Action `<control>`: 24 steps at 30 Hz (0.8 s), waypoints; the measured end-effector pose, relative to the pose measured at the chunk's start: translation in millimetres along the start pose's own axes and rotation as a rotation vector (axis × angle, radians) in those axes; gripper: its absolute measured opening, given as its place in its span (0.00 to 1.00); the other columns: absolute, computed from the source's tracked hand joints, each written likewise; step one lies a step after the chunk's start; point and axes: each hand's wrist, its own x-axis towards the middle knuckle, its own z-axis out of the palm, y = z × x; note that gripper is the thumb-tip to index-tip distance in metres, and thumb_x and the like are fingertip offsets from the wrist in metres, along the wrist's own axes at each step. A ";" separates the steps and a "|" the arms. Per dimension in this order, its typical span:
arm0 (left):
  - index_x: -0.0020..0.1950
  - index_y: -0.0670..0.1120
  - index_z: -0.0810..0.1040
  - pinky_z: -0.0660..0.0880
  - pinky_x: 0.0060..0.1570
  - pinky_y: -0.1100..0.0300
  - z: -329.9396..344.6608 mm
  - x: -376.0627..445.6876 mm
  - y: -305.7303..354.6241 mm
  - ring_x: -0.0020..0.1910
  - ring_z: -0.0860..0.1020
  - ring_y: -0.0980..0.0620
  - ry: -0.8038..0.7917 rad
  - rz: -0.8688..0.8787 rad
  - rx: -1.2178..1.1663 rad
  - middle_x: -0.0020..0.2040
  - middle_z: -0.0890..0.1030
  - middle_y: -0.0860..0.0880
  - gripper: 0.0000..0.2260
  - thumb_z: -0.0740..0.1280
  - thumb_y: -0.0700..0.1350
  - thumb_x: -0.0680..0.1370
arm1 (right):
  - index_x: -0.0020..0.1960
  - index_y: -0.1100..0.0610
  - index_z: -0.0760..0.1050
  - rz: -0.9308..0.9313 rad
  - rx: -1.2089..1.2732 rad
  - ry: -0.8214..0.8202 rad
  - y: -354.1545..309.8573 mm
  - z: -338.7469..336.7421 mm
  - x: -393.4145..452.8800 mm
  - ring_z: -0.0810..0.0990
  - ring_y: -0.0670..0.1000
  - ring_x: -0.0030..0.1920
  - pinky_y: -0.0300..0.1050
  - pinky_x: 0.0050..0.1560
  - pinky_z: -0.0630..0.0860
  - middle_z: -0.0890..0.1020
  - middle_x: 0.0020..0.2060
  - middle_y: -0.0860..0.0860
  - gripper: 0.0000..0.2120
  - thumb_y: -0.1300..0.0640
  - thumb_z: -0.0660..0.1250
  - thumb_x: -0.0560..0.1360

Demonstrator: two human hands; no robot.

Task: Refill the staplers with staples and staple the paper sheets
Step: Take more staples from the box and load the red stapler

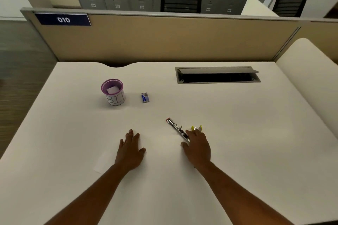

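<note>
A small stapler (177, 129) lies swung open on the white desk (237, 124), its metal staple rail pointing up-left and its yellow-green body (196, 128) to the right. My right hand (198, 147) rests over the stapler's hinge end, fingers spread on it. My left hand (130, 149) lies flat, palm down, on white paper sheets (101, 163) that barely stand out from the desk. A small blue box of staples (145, 97) sits farther back, apart from both hands.
A purple-rimmed cup marked "BIN" (113, 92) with a paper scrap inside stands back left. An open cable hatch (217, 76) is set into the desk at the back right. A beige partition (164, 38) closes off the far edge.
</note>
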 end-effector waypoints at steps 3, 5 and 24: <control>0.78 0.45 0.63 0.43 0.79 0.51 8.6 -13.5 13.2 0.82 0.50 0.49 0.054 0.016 -0.161 0.83 0.54 0.47 0.25 0.63 0.49 0.82 | 0.59 0.52 0.79 -0.019 -0.054 0.019 -2.7 -1.3 5.8 0.78 0.56 0.58 0.48 0.52 0.76 0.79 0.58 0.51 0.11 0.53 0.66 0.77; 0.72 0.46 0.71 0.48 0.79 0.52 16.2 -26.1 26.9 0.80 0.58 0.50 0.153 0.012 -0.351 0.79 0.65 0.48 0.19 0.66 0.45 0.81 | 0.55 0.52 0.81 -0.009 -0.045 -0.002 -2.5 -2.5 7.1 0.80 0.56 0.55 0.48 0.48 0.76 0.80 0.55 0.51 0.09 0.53 0.65 0.77; 0.57 0.33 0.76 0.80 0.50 0.47 33.7 -58.4 88.6 0.51 0.82 0.38 -0.143 -0.485 -1.731 0.52 0.83 0.35 0.08 0.60 0.35 0.83 | 0.51 0.48 0.82 -0.201 0.332 0.021 -13.3 -9.2 -116.6 0.79 0.45 0.42 0.43 0.45 0.77 0.79 0.42 0.43 0.08 0.51 0.73 0.72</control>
